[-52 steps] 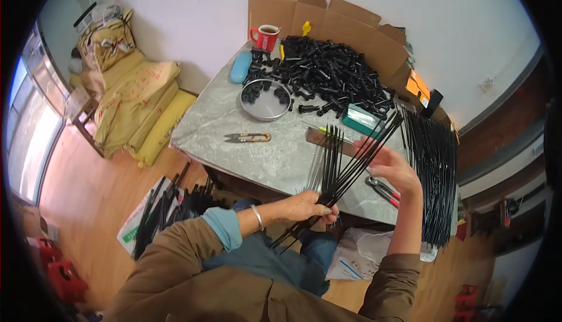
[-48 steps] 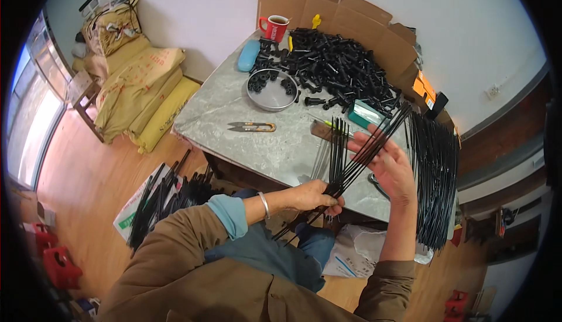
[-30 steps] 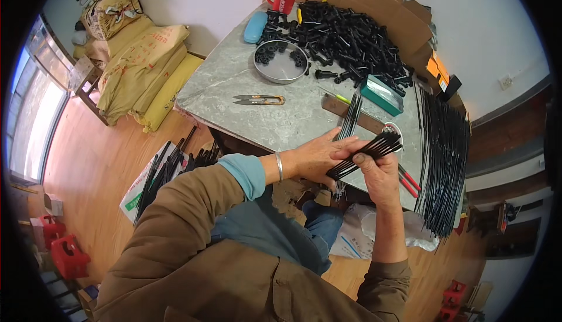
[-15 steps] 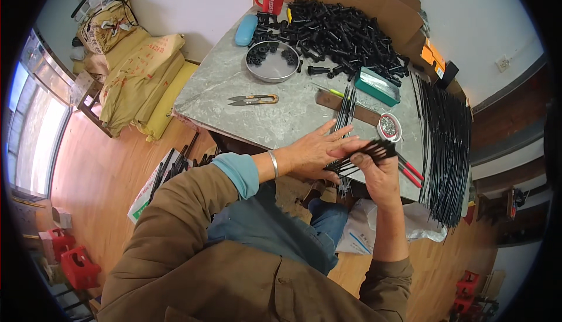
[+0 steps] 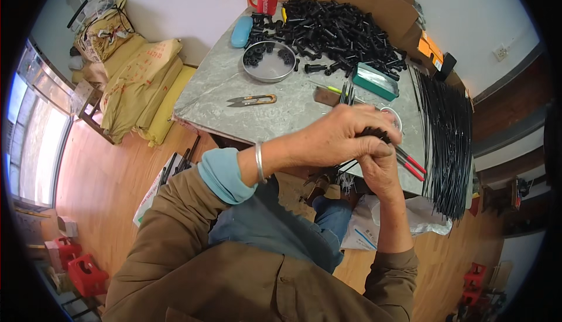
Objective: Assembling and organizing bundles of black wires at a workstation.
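Note:
A bundle of thin black rods [image 5: 376, 133] is held at the table's front edge, its tops packed close between my hands. My right hand [image 5: 381, 174] grips it from below, thumb up. My left hand [image 5: 336, 132] reaches across from the left and curls over the rod tops, its fingers partly blurred and its thumb beside the right one. The lower rods are mostly hidden behind my left wrist. Just beyond, more black rods [image 5: 348, 93] lie across a brown bar [image 5: 325, 96]. Red-handled pliers [image 5: 411, 166] lie right of my hands, near a small white bowl [image 5: 396, 116], partly covered.
Black plastic parts [image 5: 336, 29] are heaped at the back, by a round metal dish [image 5: 269, 70], a red mug [image 5: 266, 1] and a blue case [image 5: 241, 32]. Thread snips [image 5: 252, 100] lie left, a green tray [image 5: 376, 81] right. Long black rods [image 5: 448, 146] overhang the right edge.
My left hand has gone from spread fingers beside the rods to curling over their tops, moving up and right. My right hand keeps its grip. The view has shifted slightly.

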`<action>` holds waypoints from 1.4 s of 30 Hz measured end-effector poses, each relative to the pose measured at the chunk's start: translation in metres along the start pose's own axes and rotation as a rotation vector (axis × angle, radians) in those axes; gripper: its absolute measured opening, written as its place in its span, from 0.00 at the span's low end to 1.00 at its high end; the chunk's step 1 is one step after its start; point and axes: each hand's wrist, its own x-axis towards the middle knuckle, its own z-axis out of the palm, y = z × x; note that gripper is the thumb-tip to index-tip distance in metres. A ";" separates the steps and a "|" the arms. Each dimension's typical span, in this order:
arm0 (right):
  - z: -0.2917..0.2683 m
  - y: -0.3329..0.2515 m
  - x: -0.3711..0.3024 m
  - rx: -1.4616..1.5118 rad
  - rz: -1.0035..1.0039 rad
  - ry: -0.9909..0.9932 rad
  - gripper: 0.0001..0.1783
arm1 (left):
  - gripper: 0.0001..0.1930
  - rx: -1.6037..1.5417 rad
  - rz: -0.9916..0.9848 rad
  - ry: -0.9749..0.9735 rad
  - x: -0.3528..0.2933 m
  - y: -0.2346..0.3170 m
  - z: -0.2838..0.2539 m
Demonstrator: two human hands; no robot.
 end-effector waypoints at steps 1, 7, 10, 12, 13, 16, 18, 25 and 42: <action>0.000 0.006 -0.002 0.066 0.089 -0.012 0.14 | 0.13 -0.124 -0.067 0.009 -0.001 -0.002 0.006; -0.029 -0.001 -0.003 -0.177 0.188 -0.155 0.22 | 0.08 -0.058 -0.150 0.035 -0.002 0.000 0.014; -0.028 0.010 -0.021 -0.372 0.181 -0.131 0.19 | 0.09 -0.186 -0.228 0.054 -0.003 -0.003 0.016; -0.007 0.017 -0.034 -0.186 0.401 -0.102 0.10 | 0.11 -0.191 -0.203 0.032 -0.003 -0.004 0.014; 0.002 0.022 -0.040 -0.187 0.399 -0.087 0.10 | 0.12 -0.213 -0.227 0.039 -0.003 -0.003 0.014; 0.007 0.026 -0.048 -0.015 0.325 0.168 0.08 | 0.14 -0.245 -0.225 0.027 0.004 0.002 0.019; 0.008 0.020 -0.041 -0.141 0.231 0.176 0.07 | 0.15 -0.231 -0.243 0.052 0.005 0.002 0.018; 0.011 0.028 -0.037 0.033 0.318 0.121 0.06 | 0.16 -0.351 -0.272 0.055 0.004 0.001 0.021; 0.019 0.029 -0.029 0.035 0.288 0.160 0.07 | 0.21 -0.439 -0.232 0.191 0.004 -0.006 0.026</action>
